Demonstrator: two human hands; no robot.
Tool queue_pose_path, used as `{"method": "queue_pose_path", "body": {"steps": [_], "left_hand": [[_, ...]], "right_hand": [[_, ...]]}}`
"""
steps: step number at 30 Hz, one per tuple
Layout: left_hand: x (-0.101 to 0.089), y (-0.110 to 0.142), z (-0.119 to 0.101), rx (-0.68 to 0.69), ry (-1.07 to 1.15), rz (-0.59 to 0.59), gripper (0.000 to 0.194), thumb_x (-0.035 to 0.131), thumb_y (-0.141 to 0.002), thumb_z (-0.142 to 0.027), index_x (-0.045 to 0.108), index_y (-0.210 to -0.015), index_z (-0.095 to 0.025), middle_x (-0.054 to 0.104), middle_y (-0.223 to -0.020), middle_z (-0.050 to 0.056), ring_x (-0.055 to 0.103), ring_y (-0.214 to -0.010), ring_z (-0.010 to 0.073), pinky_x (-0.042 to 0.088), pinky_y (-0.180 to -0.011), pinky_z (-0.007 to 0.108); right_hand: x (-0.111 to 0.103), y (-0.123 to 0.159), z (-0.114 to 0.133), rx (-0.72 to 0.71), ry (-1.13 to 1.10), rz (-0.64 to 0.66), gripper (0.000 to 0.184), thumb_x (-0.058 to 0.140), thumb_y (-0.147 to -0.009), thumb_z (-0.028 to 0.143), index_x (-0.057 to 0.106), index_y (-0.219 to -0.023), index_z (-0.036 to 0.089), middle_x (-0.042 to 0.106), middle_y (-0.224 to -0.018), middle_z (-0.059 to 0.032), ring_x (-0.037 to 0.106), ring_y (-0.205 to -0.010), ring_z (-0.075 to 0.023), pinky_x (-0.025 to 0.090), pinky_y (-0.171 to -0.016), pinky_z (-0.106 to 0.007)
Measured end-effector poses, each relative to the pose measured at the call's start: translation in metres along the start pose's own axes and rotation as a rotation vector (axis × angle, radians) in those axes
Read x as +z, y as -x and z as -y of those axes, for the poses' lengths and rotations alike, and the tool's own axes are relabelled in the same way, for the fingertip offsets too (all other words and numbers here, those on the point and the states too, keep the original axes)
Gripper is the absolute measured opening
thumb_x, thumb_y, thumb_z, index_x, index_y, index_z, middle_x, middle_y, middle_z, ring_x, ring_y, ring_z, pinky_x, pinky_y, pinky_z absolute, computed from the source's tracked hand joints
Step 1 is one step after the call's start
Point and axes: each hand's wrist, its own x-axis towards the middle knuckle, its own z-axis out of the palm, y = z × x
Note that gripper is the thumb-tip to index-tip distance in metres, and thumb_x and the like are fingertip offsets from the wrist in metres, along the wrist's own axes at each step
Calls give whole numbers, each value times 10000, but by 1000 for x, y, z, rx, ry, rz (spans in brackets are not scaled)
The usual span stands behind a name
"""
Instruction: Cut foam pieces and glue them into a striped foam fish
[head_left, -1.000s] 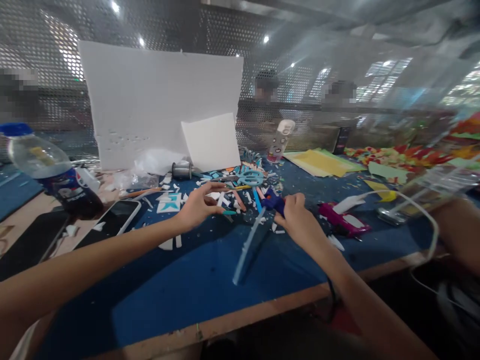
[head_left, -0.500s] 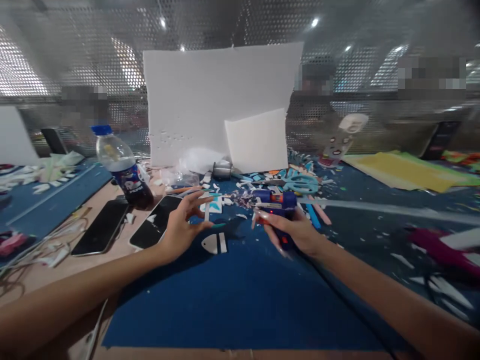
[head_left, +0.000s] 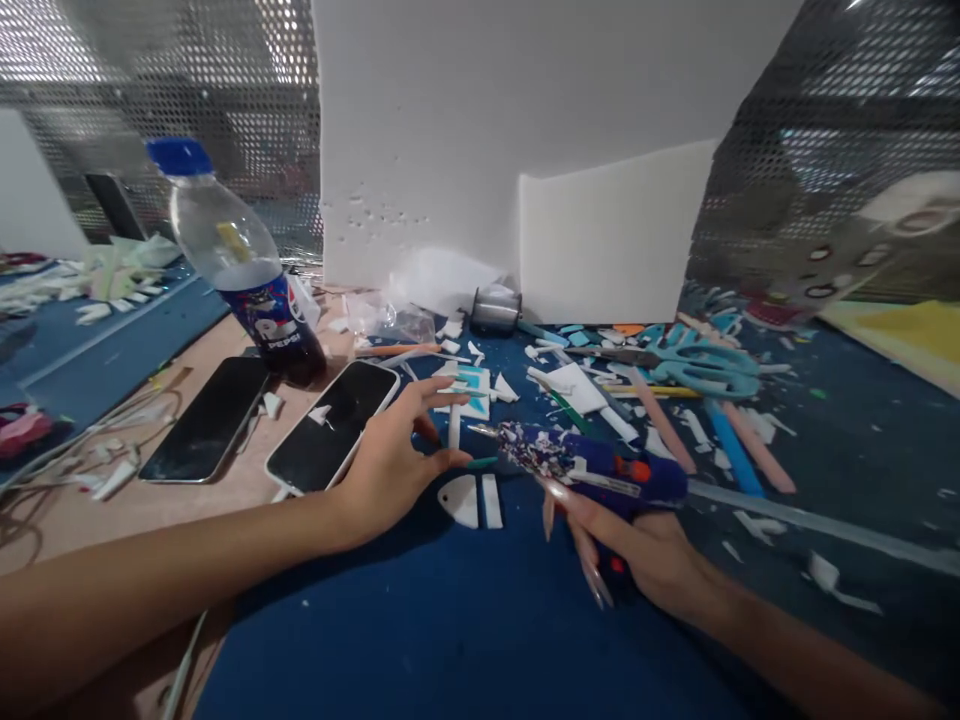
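My left hand (head_left: 382,470) pinches a small white foam strip (head_left: 454,428) upright between thumb and fingers, just above the blue mat (head_left: 360,640). My right hand (head_left: 652,560) is wrapped round a blue glue gun (head_left: 600,462), its front crusted with bits of foam. The metal nozzle points left, close to the strip; whether it touches cannot be made out. Just below, on the mat, lie a white rounded foam piece with a small hole (head_left: 460,503) and a short white bar (head_left: 492,500) beside it. A blue-and-white piece (head_left: 474,390) lies behind my left fingertips.
Two phones (head_left: 206,420) and a leaning Pepsi bottle (head_left: 251,270) are on the left. Light-blue scissors (head_left: 697,365), coloured sticks (head_left: 731,450) and foam scraps lie at the back right. A spool (head_left: 495,311) stands before a large white foam board (head_left: 420,130).
My view has tipped down and come closer to the mat. The glue gun's nozzle now sits lower, beside the strip. Both hands keep their holds.
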Motion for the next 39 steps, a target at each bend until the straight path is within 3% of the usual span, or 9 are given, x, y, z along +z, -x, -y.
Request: {"method": "queue_pose_path", "body": {"steps": [4,9,15,26,39], "left_hand": [[-1,0,-3,54,-113,-1,596,773,-676,-109,457,-1172,-208,697,-1071,35,578,-640,120,540,-650,287],[-1,1,-3,129,-187,-7,584,781,-685,-150,457,-1168,-197,701,-1061,29,559,-628,119,535,-648,287],[-2,0,-2,190,-246,-23,500,764,-718,-235,508,-1147,-201,672,-1095,52,561,-620,120,536,-648,295],[-2,1,-1,215,-261,-25,462,781,-704,-219,567,-1112,-186,639,-1130,66,550,-656,122,510,-673,271],[-2,0,-2,191,-268,-31,449,774,-715,-279,570,-1105,-191,652,-1115,67,573,-659,126,526,-669,281]], "right_hand": [[2,-1,0,29,-56,-23,538,565,-783,588,500,-414,202,489,-379,4,514,-351,-110,519,-491,-256],[2,-3,-1,-11,-30,55,509,561,-786,585,517,-437,216,513,-397,7,531,-370,-118,524,-490,-252],[2,-2,-6,-60,48,-13,523,575,-755,611,507,-400,232,537,-411,-19,554,-398,-143,533,-490,-278],[-1,-1,-6,-3,91,27,509,584,-750,594,502,-403,231,569,-455,-48,587,-432,-171,541,-438,-297],[-2,-1,-8,-59,106,42,503,549,-805,553,539,-421,227,589,-473,-40,605,-444,-159,536,-431,-259]]}}
